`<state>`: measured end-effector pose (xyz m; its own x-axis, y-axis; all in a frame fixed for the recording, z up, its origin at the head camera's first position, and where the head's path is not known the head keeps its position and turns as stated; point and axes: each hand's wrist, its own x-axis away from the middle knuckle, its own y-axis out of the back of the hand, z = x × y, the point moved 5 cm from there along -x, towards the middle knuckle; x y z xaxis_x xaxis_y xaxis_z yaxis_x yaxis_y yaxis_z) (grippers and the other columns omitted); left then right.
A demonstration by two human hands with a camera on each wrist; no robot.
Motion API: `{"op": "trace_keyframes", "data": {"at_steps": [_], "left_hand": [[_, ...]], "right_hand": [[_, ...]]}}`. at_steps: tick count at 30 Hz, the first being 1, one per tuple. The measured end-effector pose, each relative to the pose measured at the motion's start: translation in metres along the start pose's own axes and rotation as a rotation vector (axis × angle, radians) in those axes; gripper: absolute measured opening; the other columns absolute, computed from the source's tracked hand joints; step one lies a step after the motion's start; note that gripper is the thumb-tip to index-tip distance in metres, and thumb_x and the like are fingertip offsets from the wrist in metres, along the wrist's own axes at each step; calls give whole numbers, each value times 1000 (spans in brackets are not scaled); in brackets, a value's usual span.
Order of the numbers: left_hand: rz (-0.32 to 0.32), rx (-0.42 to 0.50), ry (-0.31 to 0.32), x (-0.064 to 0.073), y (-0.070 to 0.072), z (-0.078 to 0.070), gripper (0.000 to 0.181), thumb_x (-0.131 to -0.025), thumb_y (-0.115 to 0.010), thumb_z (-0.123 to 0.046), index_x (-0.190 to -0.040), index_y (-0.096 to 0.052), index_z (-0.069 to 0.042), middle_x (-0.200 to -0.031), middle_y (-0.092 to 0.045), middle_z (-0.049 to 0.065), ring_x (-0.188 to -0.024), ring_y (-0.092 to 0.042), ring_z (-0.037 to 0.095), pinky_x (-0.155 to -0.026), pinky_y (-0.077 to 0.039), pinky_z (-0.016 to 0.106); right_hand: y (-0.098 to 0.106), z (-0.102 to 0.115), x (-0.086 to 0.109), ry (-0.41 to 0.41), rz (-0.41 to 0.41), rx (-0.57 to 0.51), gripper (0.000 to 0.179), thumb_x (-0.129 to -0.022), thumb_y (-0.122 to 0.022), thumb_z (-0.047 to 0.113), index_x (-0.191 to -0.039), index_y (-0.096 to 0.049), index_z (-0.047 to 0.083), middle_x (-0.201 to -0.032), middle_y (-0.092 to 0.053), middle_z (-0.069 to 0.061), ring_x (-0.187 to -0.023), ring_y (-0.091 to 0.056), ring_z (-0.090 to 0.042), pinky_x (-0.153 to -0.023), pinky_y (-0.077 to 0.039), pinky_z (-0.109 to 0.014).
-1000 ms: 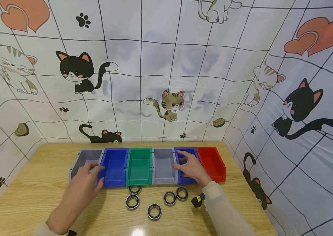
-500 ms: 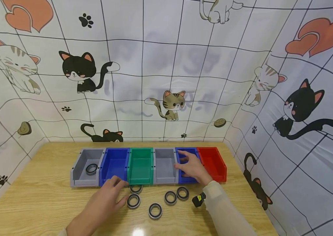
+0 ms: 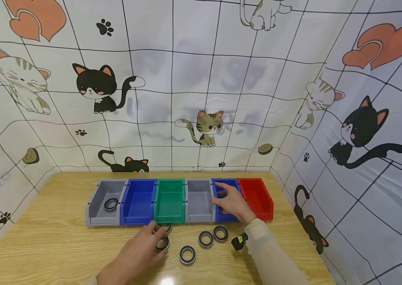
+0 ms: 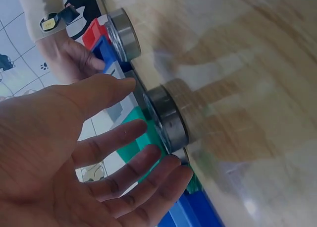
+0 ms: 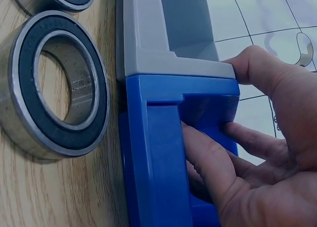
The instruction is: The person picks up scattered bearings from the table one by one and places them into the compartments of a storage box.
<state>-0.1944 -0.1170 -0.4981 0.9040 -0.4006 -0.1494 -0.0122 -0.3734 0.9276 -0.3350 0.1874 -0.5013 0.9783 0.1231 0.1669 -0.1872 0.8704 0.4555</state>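
My left hand (image 3: 138,249) is at a steel ball bearing (image 3: 167,244) in front of the green bin (image 3: 170,201); its fingertips overlap the bearing's left part. In the left wrist view the thumb and fingers are spread apart beside the nearest bearing (image 4: 171,120). My right hand (image 3: 234,204) rests at the right blue bin (image 5: 163,162), its fingers inside and its thumb at the rim of the adjoining grey bin (image 5: 183,66). The right fingers are loosely bent, with nothing seen between them. Another bearing (image 3: 110,204) lies in the leftmost grey bin (image 3: 92,213).
Several more bearings lie on the wooden table (image 3: 44,237), including a front one (image 3: 187,255) and two (image 3: 206,239) before the right-hand bins. A blue bin (image 3: 138,202) and a red bin (image 3: 256,198) belong to the same row. A cat-print sheet (image 3: 172,99) hangs behind.
My left hand has left the leftmost grey bin, where a bearing now shows, and moved right and nearer to the bearings on the table. The right hand has stayed in place.
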Motion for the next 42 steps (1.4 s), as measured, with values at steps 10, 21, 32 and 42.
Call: {"op": "trace_keyframes", "data": {"at_steps": [10, 21, 32, 42], "left_hand": [[33, 38, -11, -4, -7, 1, 45, -90, -100, -18, -129, -80, -11, -111, -60, 1, -99, -59, 14, -81, -64, 36], [51, 80, -72, -3, -8, -3, 35, -89, -99, -11, -114, -75, -18, -108, -60, -3, -97, -61, 13, -79, -64, 33], [62, 63, -77, -3, -9, -4, 33, -89, -99, -10, -113, -76, -15, -105, -59, -3, -94, -57, 14, -77, -60, 32], [75, 82, -92, -4, -9, -4, 30, -91, -97, -9, -113, -76, -15, -106, -61, -4, -96, -59, 12, -80, -62, 34]], "right_hand": [[-1, -2, -2, 1, -5, 4, 80, -104, -88, 20, -176, -54, 20, -158, -67, -28, -124, -82, -42, -94, -72, -62], [0, -2, -4, -7, -7, 0, 78, -105, -87, 19, -176, -54, 21, -157, -68, -27, -122, -83, -39, -95, -73, -60], [1, -4, -5, 2, -12, -4, 79, -103, -89, 19, -175, -55, 21, -155, -69, -27, -119, -83, -36, -94, -73, -59], [0, -6, -3, -2, -10, -6, 80, -104, -89, 20, -175, -55, 21, -157, -68, -27, -122, -83, -39, -94, -73, -60]]}}
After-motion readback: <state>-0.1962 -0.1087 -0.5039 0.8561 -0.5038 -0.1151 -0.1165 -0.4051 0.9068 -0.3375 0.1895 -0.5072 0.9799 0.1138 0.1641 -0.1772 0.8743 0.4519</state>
